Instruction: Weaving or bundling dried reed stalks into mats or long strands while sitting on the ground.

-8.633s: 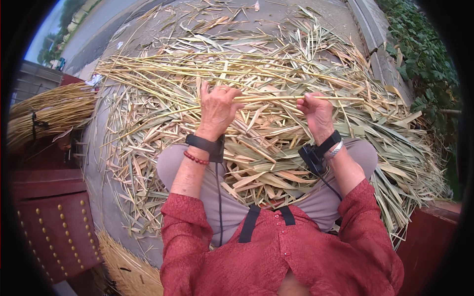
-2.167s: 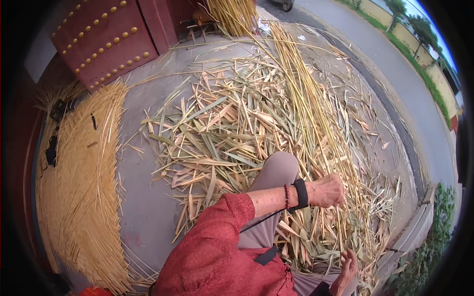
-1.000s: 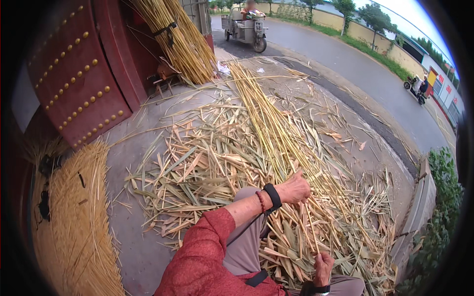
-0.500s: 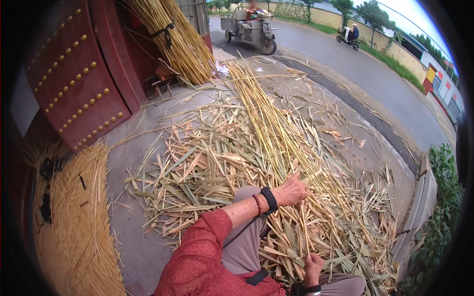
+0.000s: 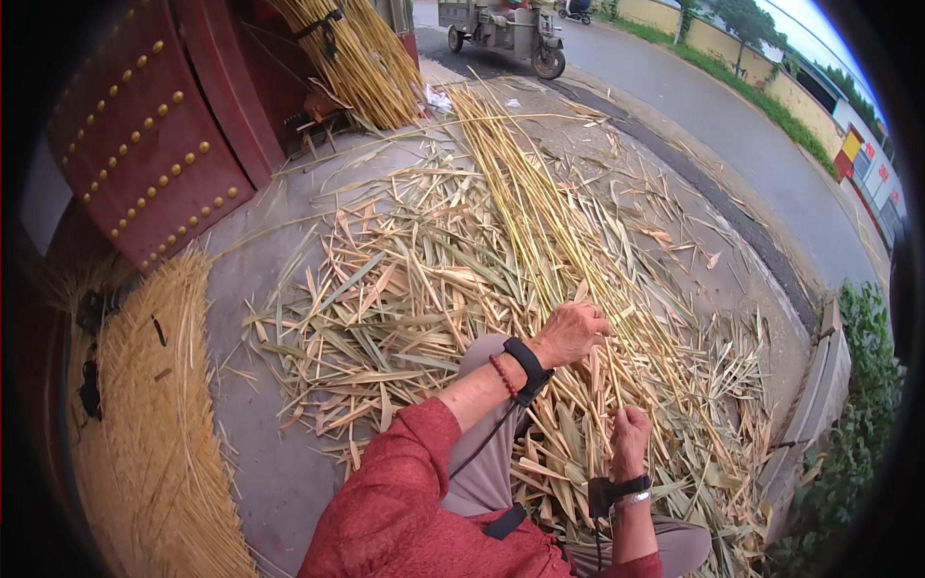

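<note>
My left hand, with a dark strap and a red bead bracelet at the wrist, is curled closed over the pile. My right hand is closer to my body, its thumb and fingers pinched together. A thin, pale reed stalk seems to run between the two hands, its ends hidden by my fingers. Beyond my left hand lies a long bundle of yellow-green reed stalks, pointing away from me. Stripped dry leaves and sheaths are heaped beneath and around both hands.
A tied bundle of tall stalks leans by a red studded door. A woven reed mat lies at left. A low wall and bushes border the right. A three-wheeled cart is on the road.
My right hand has moved up and away from my body, nearer to my left hand. My left hand has shifted slightly up. The view has tilted down a little.
</note>
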Demonstrator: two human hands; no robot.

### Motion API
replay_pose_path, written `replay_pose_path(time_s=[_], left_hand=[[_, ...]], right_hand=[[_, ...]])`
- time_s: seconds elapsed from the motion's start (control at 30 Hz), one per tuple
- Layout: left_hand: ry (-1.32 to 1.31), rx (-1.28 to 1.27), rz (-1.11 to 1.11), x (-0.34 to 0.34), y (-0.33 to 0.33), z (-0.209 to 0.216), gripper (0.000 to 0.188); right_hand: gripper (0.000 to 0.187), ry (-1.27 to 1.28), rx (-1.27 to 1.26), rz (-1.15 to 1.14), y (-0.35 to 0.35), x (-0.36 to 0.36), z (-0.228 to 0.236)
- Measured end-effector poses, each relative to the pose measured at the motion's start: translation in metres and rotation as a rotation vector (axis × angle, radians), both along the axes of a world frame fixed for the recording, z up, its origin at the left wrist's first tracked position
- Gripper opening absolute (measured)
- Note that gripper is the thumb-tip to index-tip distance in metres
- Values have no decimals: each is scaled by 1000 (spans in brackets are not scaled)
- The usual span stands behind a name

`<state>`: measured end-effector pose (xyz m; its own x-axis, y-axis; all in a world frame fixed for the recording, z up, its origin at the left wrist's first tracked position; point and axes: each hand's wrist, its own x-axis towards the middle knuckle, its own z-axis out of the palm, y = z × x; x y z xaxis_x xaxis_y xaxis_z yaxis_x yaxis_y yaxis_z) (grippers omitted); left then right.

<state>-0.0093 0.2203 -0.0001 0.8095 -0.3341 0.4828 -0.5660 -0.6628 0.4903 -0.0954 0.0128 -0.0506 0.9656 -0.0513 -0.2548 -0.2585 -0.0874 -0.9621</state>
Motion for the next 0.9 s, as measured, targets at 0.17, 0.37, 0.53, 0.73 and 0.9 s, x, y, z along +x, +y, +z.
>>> replay_pose_path(time_s=[0.17,0.37,0.53,0.73,0.9], left_hand=[[-31,-147,36,2,-19,-1,10],[9,-222,182,-1,-13,3,11],[24,-85,63,2,-23,0,10],[134,35,41,1,-27,-3,10],[195,62,-6,-6,-29,0,11]], right_hand=[[62,-560,-82,259,61,150,-26],[34,-480,-555,533,85,79,-78],[26,86,-218,484,2,8,-108],[18,175,-209,312,-81,-17,-71],[22,6,-224,162,-120,-18,-20]])
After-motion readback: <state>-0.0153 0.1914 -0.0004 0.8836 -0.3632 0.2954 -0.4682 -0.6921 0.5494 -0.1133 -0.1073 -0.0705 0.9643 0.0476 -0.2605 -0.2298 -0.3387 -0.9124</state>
